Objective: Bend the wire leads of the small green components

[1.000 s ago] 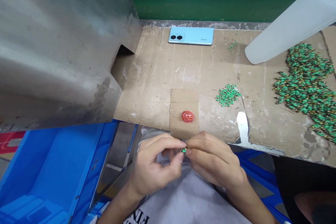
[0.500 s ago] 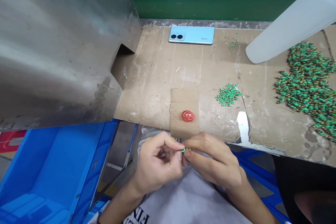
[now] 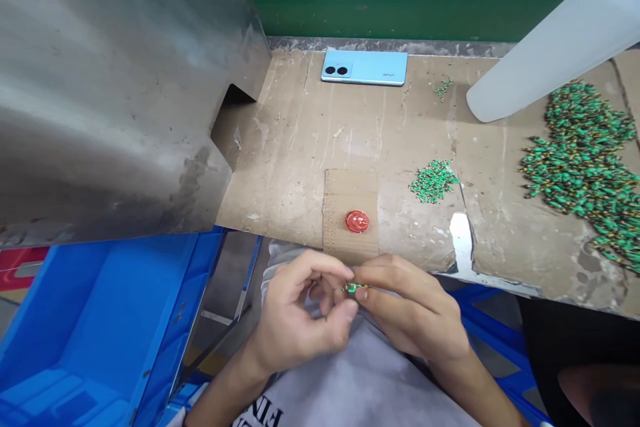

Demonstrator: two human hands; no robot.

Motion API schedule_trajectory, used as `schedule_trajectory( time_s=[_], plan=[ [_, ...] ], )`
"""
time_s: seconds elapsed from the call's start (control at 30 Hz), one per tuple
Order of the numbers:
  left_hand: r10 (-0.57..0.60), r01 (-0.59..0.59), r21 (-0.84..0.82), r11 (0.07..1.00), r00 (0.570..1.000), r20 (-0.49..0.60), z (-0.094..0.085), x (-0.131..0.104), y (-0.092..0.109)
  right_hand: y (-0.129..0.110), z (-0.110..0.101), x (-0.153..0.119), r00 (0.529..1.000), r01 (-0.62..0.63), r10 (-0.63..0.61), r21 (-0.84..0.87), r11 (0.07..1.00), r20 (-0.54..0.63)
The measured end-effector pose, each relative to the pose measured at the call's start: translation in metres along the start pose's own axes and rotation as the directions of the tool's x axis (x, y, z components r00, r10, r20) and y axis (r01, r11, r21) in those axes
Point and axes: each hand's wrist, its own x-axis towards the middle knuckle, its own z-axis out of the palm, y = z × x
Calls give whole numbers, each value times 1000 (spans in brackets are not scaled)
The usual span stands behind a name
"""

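A tiny green piece with gold-coloured ends point(image 3: 353, 288) is pinched between the thumb and finger of my right hand point(image 3: 413, 303), just past the table's front edge. On the other side of it is my left hand point(image 3: 305, 303), its thumb and index finger parted around the piece's free end. Just beyond my hands, a small round dish of glossy red paste point(image 3: 357, 221) rests on a cardboard strip point(image 3: 350, 187). A small pile of green pieces point(image 3: 433, 181) lies to the right of the strip.
A large heap of green-and-gold pieces point(image 3: 580, 160) covers the table's right side, below a slanting white tube-like object point(image 3: 550, 40). A light-blue phone point(image 3: 367, 68) lies at the back. At left stand a metal housing point(image 3: 115, 93) and, lower, a blue bin point(image 3: 115, 307).
My left thumb has dropped away from the index finger, loosening around the small green piece. My right hand keeps its pinch on it.
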Motion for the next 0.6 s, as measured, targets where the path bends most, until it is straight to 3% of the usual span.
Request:
schedule_trajectory(
  time_s=[0.2,0.33,0.47,0.6],
  plan=[
    [236,-236,-3,972,972,-7,-6,8,-6,2,-2,5,1000,6,-6,69,998,2],
    [323,-323,-34,946,946,6,-6,10,-10,2,0,5,1000,6,-6,101,995,6],
    [309,-309,-41,950,951,-7,-3,8,-9,1,2,2,1000,-12,12,65,998,5],
    [154,-153,-127,980,988,-1,-1,7,-4,1,3,1,1000,-1,1,13,1000,-22]
  ],
)
